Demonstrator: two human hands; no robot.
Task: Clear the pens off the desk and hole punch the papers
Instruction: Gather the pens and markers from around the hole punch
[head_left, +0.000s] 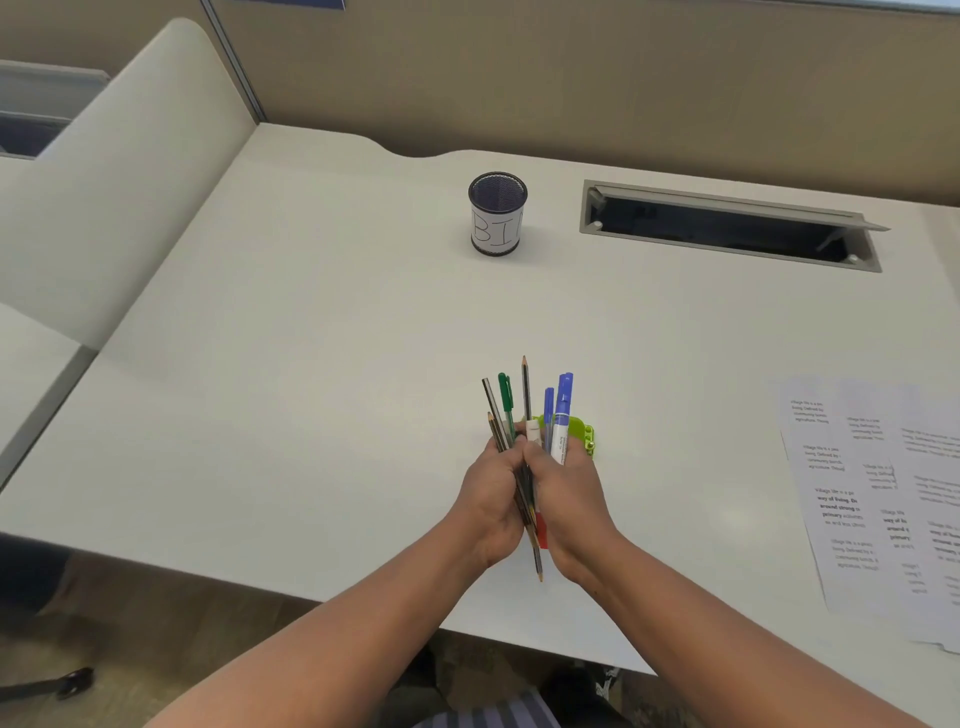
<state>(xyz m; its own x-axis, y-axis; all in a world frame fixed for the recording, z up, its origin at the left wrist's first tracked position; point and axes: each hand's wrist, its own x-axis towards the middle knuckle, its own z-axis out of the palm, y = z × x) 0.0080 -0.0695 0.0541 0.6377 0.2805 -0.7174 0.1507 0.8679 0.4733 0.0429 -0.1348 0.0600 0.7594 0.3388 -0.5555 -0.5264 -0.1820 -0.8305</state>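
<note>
Both hands hold one bundle of pens and pencils upright above the desk's front middle. My left hand wraps the dark pencils and a green pen. My right hand presses against it, gripping blue pens, a white marker with a blue cap and something red at the bottom. A lime-green hole punch lies on the desk just behind my right hand, mostly hidden by the bundle. A dark mesh pen cup with a white handwritten label stands at the back middle. Several printed papers lie at the right edge.
The white desk has an open cable hatch at the back right. A padded divider rises along the left side and a beige partition stands behind. The desk's front edge runs just below my wrists.
</note>
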